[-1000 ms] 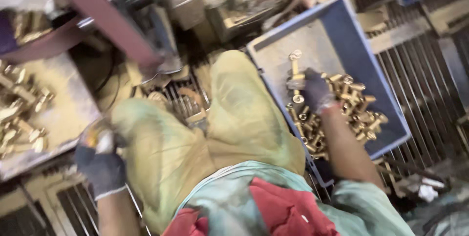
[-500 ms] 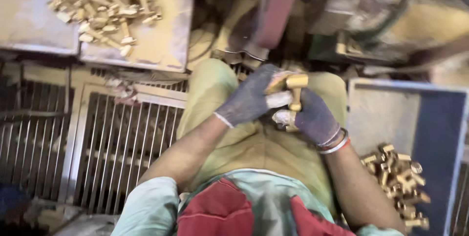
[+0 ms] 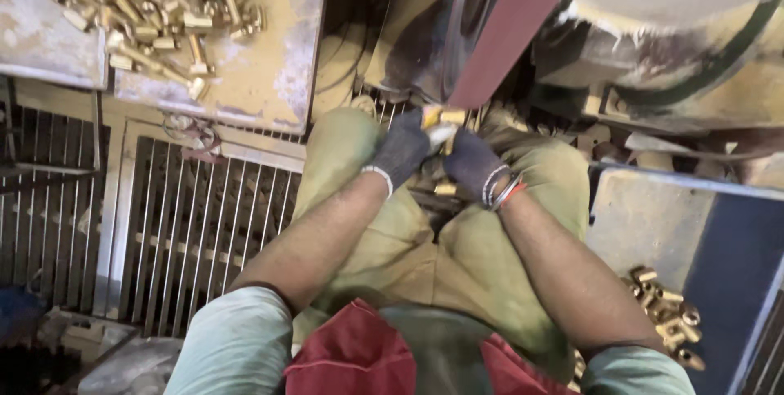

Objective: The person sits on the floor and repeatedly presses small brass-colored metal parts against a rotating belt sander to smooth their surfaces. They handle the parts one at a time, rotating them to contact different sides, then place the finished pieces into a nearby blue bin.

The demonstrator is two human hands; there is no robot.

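Both gloved hands meet over the person's lap, gripping 1 brass fitting point(image 3: 439, 127) between them, and that fitting is the landmark for everything else here. The left hand point(image 3: 400, 150), in a dark knit glove with a pale cuff, is closed around the fitting's left end; the right hand point(image 3: 476, 166), in a similar glove with thin bangles at the wrist, is closed on its right and lower side, where a second bit of brass shows just below the fingers, though whether it belongs to the same piece cannot be told. The fitting's upper end sits right against the lower edge of the maroon belt point(image 3: 510, 27), which slants up and to the right from it; actual contact is too blurred to confirm. Directly above the fitting stands the grimy machine housing point(image 3: 416, 44) that the belt runs past. Up and to the left of the fitting, well apart from it, a worn tray point(image 3: 269, 76) carries a heap of brass parts point(image 3: 155, 11). Down and to the right of the fitting, also well apart, a blue bin point(image 3: 727, 264) holds a smaller cluster of brass pieces point(image 3: 665, 313) along its near side. Left of the fitting, beyond the person's olive trousers point(image 3: 441, 264), lies a metal floor grating point(image 3: 188, 223).
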